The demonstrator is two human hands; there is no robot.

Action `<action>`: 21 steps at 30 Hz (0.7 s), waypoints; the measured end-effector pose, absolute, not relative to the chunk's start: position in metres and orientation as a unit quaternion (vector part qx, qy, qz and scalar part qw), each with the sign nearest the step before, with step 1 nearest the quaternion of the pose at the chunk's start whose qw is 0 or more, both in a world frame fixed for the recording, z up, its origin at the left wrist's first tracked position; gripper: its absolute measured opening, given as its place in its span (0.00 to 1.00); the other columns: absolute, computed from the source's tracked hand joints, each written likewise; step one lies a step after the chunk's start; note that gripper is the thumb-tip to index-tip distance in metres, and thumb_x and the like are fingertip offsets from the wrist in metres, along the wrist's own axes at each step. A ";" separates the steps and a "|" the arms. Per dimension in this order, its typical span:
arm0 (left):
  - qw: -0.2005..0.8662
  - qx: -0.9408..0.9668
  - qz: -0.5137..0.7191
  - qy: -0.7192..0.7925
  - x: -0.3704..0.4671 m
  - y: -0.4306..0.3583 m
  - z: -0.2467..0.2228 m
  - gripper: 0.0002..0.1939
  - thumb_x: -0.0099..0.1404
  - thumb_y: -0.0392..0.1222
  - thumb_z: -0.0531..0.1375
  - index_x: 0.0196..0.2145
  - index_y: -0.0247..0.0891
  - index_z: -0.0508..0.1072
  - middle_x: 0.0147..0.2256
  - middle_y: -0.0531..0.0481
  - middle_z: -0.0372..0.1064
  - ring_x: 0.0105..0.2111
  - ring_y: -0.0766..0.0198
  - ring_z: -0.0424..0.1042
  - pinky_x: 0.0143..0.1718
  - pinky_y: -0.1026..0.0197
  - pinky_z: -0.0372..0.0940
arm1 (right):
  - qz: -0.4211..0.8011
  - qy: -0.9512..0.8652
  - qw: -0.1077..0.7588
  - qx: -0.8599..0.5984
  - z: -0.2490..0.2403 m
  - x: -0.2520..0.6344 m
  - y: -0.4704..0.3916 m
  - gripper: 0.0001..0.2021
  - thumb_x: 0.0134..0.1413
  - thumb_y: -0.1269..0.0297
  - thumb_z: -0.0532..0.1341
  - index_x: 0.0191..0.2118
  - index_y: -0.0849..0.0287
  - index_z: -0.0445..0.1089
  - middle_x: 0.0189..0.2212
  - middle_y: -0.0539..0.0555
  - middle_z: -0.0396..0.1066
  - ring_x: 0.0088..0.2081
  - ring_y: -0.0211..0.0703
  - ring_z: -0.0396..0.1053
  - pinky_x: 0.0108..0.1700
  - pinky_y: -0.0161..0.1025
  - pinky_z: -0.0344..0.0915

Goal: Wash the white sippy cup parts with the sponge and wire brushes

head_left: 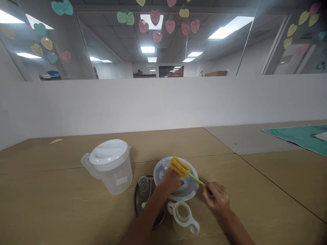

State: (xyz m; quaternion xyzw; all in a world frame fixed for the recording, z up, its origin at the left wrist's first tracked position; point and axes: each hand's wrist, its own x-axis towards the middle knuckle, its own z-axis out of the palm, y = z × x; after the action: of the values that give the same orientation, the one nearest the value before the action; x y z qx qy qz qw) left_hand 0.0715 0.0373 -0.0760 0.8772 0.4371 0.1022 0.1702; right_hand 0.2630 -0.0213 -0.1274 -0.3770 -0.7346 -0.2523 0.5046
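Note:
My right hand (217,197) is closed round the green handle of a brush with a yellow sponge head (180,166). The sponge is over the far part of a white bowl (187,194). My left hand (171,182) reaches over the bowl, just below the sponge, its fingers partly hidden; what it grips, if anything, cannot be made out. Nearer me stands a clear cup with a white two-handled rim (182,212). Left of the bowl, partly under my left forearm, lies a dark oval tray (139,200) holding a small clear dome-like piece (143,183) and a pale tube-like part.
A clear pitcher with a white lid (109,154) stands on the wooden table (63,204), left of the tray. A green cloth (301,134) lies at the far right. A small pale flat piece (56,141) is at the back left, near the white wall.

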 end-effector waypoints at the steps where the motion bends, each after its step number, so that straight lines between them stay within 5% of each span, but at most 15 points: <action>1: 0.165 0.875 0.098 0.444 0.072 0.037 -0.075 0.14 0.58 0.39 0.59 0.43 0.35 0.71 0.48 0.41 0.67 0.51 0.50 0.63 0.52 0.52 0.57 | -0.253 -0.734 0.505 -0.377 -0.128 0.263 -0.021 0.05 0.54 0.72 0.57 0.27 0.61 0.64 0.15 0.47 0.60 0.17 0.33 0.55 0.23 0.33 0.53; 21: 0.262 0.859 0.153 0.412 0.063 0.034 -0.058 0.09 0.58 0.38 0.58 0.38 0.36 0.71 0.36 0.49 0.73 0.36 0.63 0.71 0.40 0.65 0.63 | -0.263 -0.728 0.500 -0.388 -0.127 0.263 -0.022 0.05 0.55 0.71 0.56 0.28 0.61 0.64 0.15 0.47 0.59 0.17 0.34 0.56 0.23 0.33 0.53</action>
State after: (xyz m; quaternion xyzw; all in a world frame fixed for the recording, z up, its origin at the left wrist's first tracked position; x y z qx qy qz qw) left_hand 0.0626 0.0344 -0.0579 0.8589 0.4124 0.1530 0.2623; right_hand 0.2625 -0.0218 -0.1266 -0.3881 -0.7279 -0.2629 0.5004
